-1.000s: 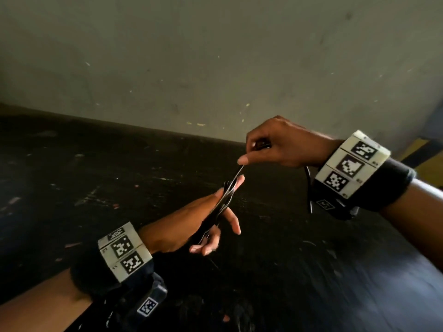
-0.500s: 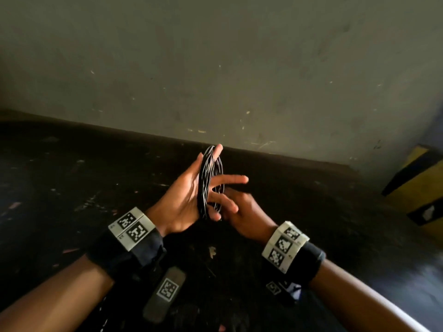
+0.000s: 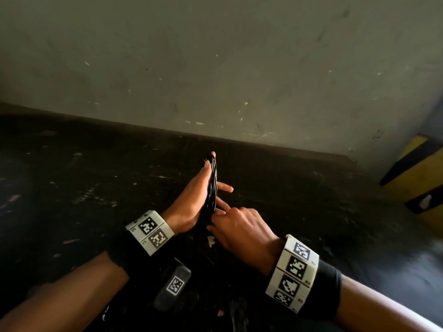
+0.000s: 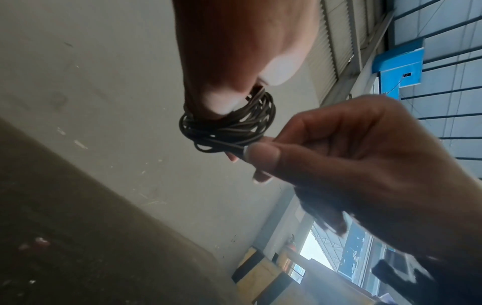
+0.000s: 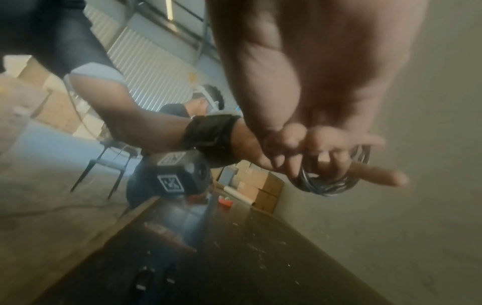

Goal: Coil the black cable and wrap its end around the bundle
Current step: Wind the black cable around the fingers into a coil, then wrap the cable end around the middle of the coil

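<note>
The black cable (image 3: 212, 188) is a coil of several loops around my left hand (image 3: 195, 195), which stands upright over the dark tabletop (image 3: 96, 178). In the left wrist view the coil (image 4: 229, 128) hangs below my left fingertips (image 4: 221, 101), and the thumb presses on its top. My right hand (image 3: 239, 228) is just below and right of the coil. Its thumb and fingers (image 4: 263, 152) pinch the cable's free end at the bundle's lower edge. The right wrist view shows the coil (image 5: 326, 187) blurred, beyond my curled right fingers (image 5: 297, 142).
A grey wall (image 3: 239, 68) rises right behind the tabletop. A yellow-and-black striped block (image 3: 417, 178) stands at the right edge. In the right wrist view another person (image 5: 182, 109), a chair (image 5: 104, 163) and stacked cardboard boxes (image 5: 263, 185) are in the background.
My right hand has dropped from high on the right, where it pulled the cable taut, to just under the coil. My left hand has turned upright with the loops gathered on it.
</note>
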